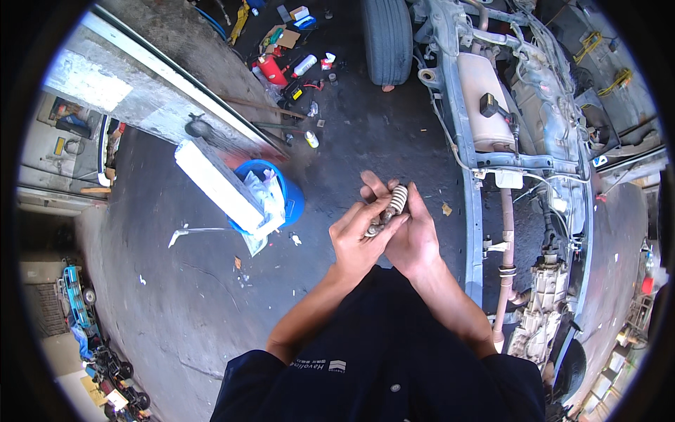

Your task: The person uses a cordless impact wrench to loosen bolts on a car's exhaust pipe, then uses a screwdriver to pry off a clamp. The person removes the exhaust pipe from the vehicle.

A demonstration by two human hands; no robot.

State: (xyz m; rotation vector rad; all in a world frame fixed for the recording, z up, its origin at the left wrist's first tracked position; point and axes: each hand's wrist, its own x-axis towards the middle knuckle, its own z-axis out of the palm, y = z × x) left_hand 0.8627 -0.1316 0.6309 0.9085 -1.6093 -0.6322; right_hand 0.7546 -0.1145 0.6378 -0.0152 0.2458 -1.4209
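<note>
In front of my chest, both hands come together around a few small metal parts. A pale coil spring point(399, 200) stands out at the top, between the fingers of my right hand point(416, 235), which is turned palm up and curled around it. My left hand point(351, 235) is closed, its fingers and thumb pinching darker metal pieces point(376, 226) just below the spring. These look like bolts, one perhaps with another spring, but the fingers cover much of them. I cannot tell whether they are joined to the spring.
To my right stretches a bare vehicle chassis point(460, 141) with a tire point(388, 42), a muffler point(481, 88) and a cordless power tool point(492, 105) on it. Ahead left stands a blue bin point(292, 200) holding a white box point(218, 183). Bottles and a red container point(271, 70) litter the floor beyond.
</note>
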